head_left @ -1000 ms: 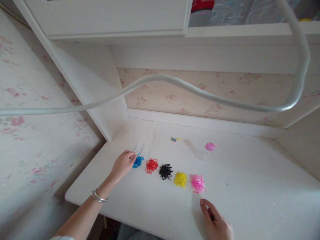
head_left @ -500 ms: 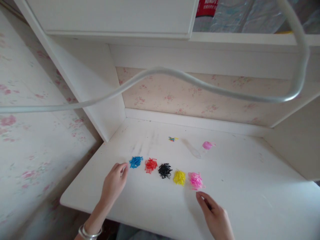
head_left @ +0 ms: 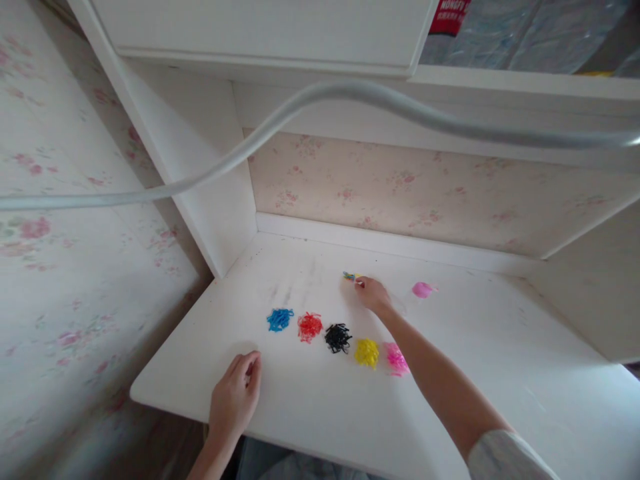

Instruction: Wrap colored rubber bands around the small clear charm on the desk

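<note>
My right hand (head_left: 373, 293) reaches to the back of the desk with fingers pinched, at the edge of a little mixed-colour bunch of rubber bands (head_left: 348, 275). What the pinch holds, if anything, is too small to make out. My left hand (head_left: 235, 392) rests near the front left with fingers curled together; their contents are hidden. Small rubber bands lie in a slanting row of piles: blue (head_left: 280, 319), red (head_left: 310, 327), black (head_left: 338, 338), yellow (head_left: 367, 353) and pink (head_left: 397, 360). My right forearm partly covers the pink pile.
A pink lump (head_left: 423, 289) lies at the back right of the white desk (head_left: 310, 413), beside faint clear plastic. A pale cable or tube (head_left: 350, 90) crosses the view above. Overhead is a white cabinet (head_left: 270, 33); side panels stand left and right.
My right hand has moved from beside the pink pile up to the mixed-colour bunch at the back. My left hand has drawn away from the blue pile toward the front edge.
</note>
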Motion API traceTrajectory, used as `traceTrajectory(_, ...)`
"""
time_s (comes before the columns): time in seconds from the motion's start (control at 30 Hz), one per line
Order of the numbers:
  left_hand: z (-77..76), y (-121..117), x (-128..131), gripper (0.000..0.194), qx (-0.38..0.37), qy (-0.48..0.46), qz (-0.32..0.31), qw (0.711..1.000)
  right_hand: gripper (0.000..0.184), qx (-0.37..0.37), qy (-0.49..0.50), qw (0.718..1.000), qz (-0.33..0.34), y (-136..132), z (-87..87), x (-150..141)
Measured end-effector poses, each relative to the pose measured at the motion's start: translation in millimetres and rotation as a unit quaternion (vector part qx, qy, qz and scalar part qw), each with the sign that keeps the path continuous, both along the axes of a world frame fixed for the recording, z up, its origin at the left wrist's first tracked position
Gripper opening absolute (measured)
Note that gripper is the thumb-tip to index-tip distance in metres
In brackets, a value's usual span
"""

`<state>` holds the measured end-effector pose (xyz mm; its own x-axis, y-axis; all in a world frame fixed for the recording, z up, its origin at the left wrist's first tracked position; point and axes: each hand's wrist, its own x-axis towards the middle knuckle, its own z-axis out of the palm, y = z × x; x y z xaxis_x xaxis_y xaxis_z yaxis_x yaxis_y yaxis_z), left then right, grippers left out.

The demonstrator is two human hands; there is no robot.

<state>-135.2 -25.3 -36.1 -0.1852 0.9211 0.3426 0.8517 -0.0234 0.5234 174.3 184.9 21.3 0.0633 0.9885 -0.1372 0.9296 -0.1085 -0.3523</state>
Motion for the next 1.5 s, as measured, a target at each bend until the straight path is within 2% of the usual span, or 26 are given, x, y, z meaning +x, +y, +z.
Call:
traceTrajectory(0.13,-5.7,-1.8,-0.8,0.021,-0.007,0.013,-0.001,1.0,0.036,-0.011,-0.03,0.999,-0.016,20.6,-9.2,-3.2)
traceTrajectory(0.3,-8.5,-0.8,-1.8,0.019,-0.022,0.024,-0.007,0.999,0.038,0.0,-0.047,0.998,-0.029,25.4,-18.5,-4.9)
traceTrajectory(0.53,-8.9,-0.1,-1.7,0.019,-0.013,0.02,-0.008,1.0,0.041,0.032,-0.042,0.998,-0.045,18.8,-16.3,7.1)
traceTrajectory(0.67,-7.1,-1.2,-0.9,0.019,-0.021,0.012,-0.015,1.0,0.04,0.073,-0.023,0.997,-0.021,1.2,-9.4,-2.0)
traceTrajectory(0.77,-4.8,-1.7,0.4,0.019,-0.023,0.021,-0.012,0.999,0.033,0.116,0.023,0.991,0.065,-23.7,-4.6,-27.7)
traceTrajectory(0.83,-3.9,-2.0,1.3,0.02,-0.025,0.027,-0.01,0.999,0.031,0.158,0.089,0.964,0.195,-43.8,-2.0,-50.6)
traceTrajectory(0.9,-3.6,-2.4,2.0,0.02,-0.031,0.034,-0.009,0.999,0.029,0.178,0.105,0.928,0.31,-62.2,-0.2,-74.3)
traceTrajectory(1.0,-3.6,-3.3,2.7,0.02,-0.038,0.044,-0.004,0.998,0.029,0.186,0.044,0.888,0.417,-78.8,-0.5,-105.7)
traceTrajectory(1.1,-3.5,-3.7,2.8,0.021,-0.039,0.051,0.001,0.998,0.029,0.185,-0.032,0.867,0.461,-81.3,-4.2,-128.0)
traceTrajectory(1.2,-3.3,-3.4,2.5,0.021,-0.042,0.054,0.004,0.998,0.025,0.18,-0.077,0.868,0.457,-78.1,-7.2,-137.8)
traceTrajectory(1.3,-2.8,-3.4,2.2,0.021,-0.052,0.051,0.003,0.997,0.025,0.179,-0.059,0.88,0.435,-79.3,-4.2,-132.7)
traceTrajectory(1.4,-2.6,-4.3,2.0,0.021,-0.055,0.055,-0.001,0.997,0.028,0.183,0.005,0.899,0.398,-90.2,5.4,-112.0)
traceTrajectory(1.5,-2.6,-5.2,3.1,0.023,-0.048,0.076,-0.006,0.996,0.031,0.181,0.099,0.922,0.329,-111.1,14.9,-77.6)
